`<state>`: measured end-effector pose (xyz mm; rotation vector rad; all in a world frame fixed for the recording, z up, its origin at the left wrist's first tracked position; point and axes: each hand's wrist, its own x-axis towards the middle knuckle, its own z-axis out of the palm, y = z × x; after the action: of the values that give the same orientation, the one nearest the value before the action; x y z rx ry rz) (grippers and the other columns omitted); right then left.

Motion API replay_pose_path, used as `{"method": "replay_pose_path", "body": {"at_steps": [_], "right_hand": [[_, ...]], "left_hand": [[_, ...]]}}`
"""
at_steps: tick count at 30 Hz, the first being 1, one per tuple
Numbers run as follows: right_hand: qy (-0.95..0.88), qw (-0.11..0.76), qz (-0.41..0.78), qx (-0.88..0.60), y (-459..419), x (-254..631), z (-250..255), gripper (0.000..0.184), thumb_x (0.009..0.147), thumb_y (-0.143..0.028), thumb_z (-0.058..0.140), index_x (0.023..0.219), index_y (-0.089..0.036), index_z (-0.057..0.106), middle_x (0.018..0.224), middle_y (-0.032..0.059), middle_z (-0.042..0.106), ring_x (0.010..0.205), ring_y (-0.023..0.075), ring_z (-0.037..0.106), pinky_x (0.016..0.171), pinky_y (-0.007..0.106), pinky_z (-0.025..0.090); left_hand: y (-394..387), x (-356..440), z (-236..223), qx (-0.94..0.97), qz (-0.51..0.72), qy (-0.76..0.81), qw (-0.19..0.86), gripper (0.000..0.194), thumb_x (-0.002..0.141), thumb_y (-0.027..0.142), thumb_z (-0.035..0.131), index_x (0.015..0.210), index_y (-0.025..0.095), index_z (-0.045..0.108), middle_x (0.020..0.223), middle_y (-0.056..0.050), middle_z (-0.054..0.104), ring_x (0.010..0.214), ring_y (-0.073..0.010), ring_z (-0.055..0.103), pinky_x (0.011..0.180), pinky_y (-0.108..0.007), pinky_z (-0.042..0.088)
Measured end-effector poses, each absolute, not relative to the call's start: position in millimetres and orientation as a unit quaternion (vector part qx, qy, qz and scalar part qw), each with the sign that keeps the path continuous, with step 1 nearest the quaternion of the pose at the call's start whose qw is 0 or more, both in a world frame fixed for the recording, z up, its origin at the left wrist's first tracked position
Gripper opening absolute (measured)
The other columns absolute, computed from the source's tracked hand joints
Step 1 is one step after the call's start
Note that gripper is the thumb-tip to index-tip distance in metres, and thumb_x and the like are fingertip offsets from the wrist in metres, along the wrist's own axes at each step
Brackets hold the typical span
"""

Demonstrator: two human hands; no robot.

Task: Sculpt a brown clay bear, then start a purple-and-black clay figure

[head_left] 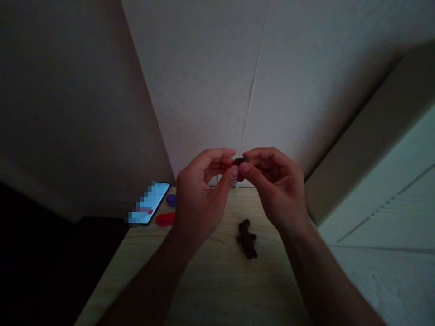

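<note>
Between the fingertips of both hands is a small dark brown lump, which looks like modelling clay. My left hand pinches it from the left, thumb underneath and fingers curled. From the other side my right hand holds the same lump with its thumb and fingers. Below them on the wooden table lies a dark brown animal-like figure with a rounded head and short limbs. The hands hover above the table's far edge, apart from the figure.
A lit phone lies at the table's left edge. Beside it are a red flat piece and a purple lump, both partly hidden by my left hand. A wall rises behind, and a pale cabinet stands to the right.
</note>
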<state>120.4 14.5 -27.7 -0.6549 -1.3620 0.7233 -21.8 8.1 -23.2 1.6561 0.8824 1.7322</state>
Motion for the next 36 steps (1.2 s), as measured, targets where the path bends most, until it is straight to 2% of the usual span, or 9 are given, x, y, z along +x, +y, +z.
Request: {"method": "replay_pose_path", "body": {"at_steps": [4, 9, 12, 17, 22, 24, 28, 32, 36], "right_hand": [[-0.604, 0.673, 0.327, -0.274, 16.2, 121.8, -29.1, 0.015, 0.089, -0.022, 0.079, 0.099, -0.025, 0.068, 0.084, -0.0024, 0.079, 0.072, 0.0127, 0.074, 0.070, 0.027, 0.065], [-0.613, 0.668, 0.294, -0.301, 15.0, 122.2, -27.5, 0.017, 0.088, -0.033, 0.082, 0.096, -0.024, 0.070, 0.082, -0.0015, 0.080, 0.070, 0.0148, 0.076, 0.067, 0.029, 0.066], [-0.617, 0.676, 0.243, -0.322, 13.0, 123.0, -26.9, 0.015, 0.085, -0.033, 0.087, 0.092, -0.024, 0.077, 0.085, 0.0001, 0.081, 0.074, 0.0164, 0.077, 0.071, 0.031, 0.067], [-0.666, 0.648, 0.204, -0.308, 7.7, 128.0, -26.5, 0.015, 0.088, -0.023, 0.083, 0.102, -0.028, 0.083, 0.100, 0.0012, 0.084, 0.087, 0.0178, 0.079, 0.083, 0.034, 0.067], [-0.669, 0.638, 0.252, -0.287, 5.9, 132.7, -21.0, 0.009, 0.084, -0.029, 0.088, 0.092, -0.026, 0.084, 0.089, 0.0012, 0.084, 0.078, 0.0179, 0.079, 0.075, 0.033, 0.068], [-0.654, 0.640, 0.288, -0.283, 7.1, 133.4, -18.8, 0.013, 0.080, -0.032, 0.091, 0.086, -0.024, 0.082, 0.082, 0.0003, 0.082, 0.073, 0.0174, 0.078, 0.071, 0.032, 0.068], [-0.653, 0.618, 0.327, -0.290, 9.2, 134.6, -17.8, 0.026, 0.075, -0.029, 0.094, 0.097, -0.024, 0.081, 0.085, 0.0004, 0.080, 0.071, 0.0170, 0.076, 0.066, 0.031, 0.067], [-0.724, 0.583, 0.192, -0.315, 7.9, 136.9, -19.0, 0.027, 0.086, -0.020, 0.085, 0.112, -0.027, 0.082, 0.101, 0.0028, 0.080, 0.081, 0.0172, 0.077, 0.075, 0.033, 0.065], [-0.768, 0.539, 0.036, -0.344, 4.9, 138.1, -20.2, 0.027, 0.092, -0.018, 0.078, 0.115, -0.031, 0.082, 0.102, 0.0026, 0.083, 0.085, 0.0194, 0.077, 0.079, 0.037, 0.065]], "left_hand": [[11.8, -24.7, -26.8, 0.661, 0.629, 0.332, 0.242, 0.015, 0.095, 0.027, 0.072, 0.108, 0.023, 0.079, 0.110, -0.007, 0.070, 0.098, -0.0196, 0.072, 0.088, -0.033, 0.064], [12.4, -24.3, -28.4, 0.668, 0.626, 0.332, 0.228, 0.012, 0.097, 0.029, 0.070, 0.103, 0.025, 0.080, 0.106, -0.006, 0.073, 0.096, -0.0215, 0.072, 0.090, -0.038, 0.062], [11.6, -22.2, -28.7, 0.654, 0.637, 0.328, 0.243, 0.008, 0.096, 0.028, 0.071, 0.099, 0.024, 0.077, 0.100, -0.004, 0.077, 0.096, -0.0212, 0.073, 0.090, -0.036, 0.060], [11.2, -22.3, -24.4, 0.627, 0.651, 0.320, 0.284, 0.008, 0.098, 0.025, 0.068, 0.094, 0.021, 0.074, 0.089, -0.002, 0.079, 0.082, -0.0156, 0.074, 0.077, -0.027, 0.060], [11.4, -24.6, -18.6, 0.630, 0.643, 0.304, 0.313, 0.008, 0.095, 0.021, 0.070, 0.089, 0.020, 0.075, 0.075, 0.000, 0.075, 0.073, -0.0145, 0.072, 0.068, -0.025, 0.060], [10.9, -24.7, -17.6, 0.635, 0.634, 0.300, 0.325, 0.007, 0.093, 0.021, 0.071, 0.088, 0.020, 0.076, 0.075, 0.000, 0.075, 0.070, -0.0143, 0.072, 0.066, -0.025, 0.060], [10.8, -25.3, -18.1, 0.631, 0.623, 0.309, 0.343, 0.008, 0.092, 0.021, 0.074, 0.086, 0.020, 0.080, 0.078, -0.001, 0.079, 0.067, -0.0145, 0.073, 0.062, -0.025, 0.061], [10.3, -26.1, -19.3, 0.591, 0.623, 0.296, 0.419, 0.009, 0.092, 0.023, 0.074, 0.089, 0.020, 0.083, 0.084, -0.003, 0.082, 0.070, -0.0172, 0.077, 0.067, -0.029, 0.066], [9.8, -25.3, -21.4, 0.559, 0.613, 0.266, 0.491, 0.014, 0.093, 0.031, 0.075, 0.093, 0.020, 0.084, 0.090, -0.006, 0.084, 0.083, -0.0224, 0.081, 0.081, -0.038, 0.069]]}}
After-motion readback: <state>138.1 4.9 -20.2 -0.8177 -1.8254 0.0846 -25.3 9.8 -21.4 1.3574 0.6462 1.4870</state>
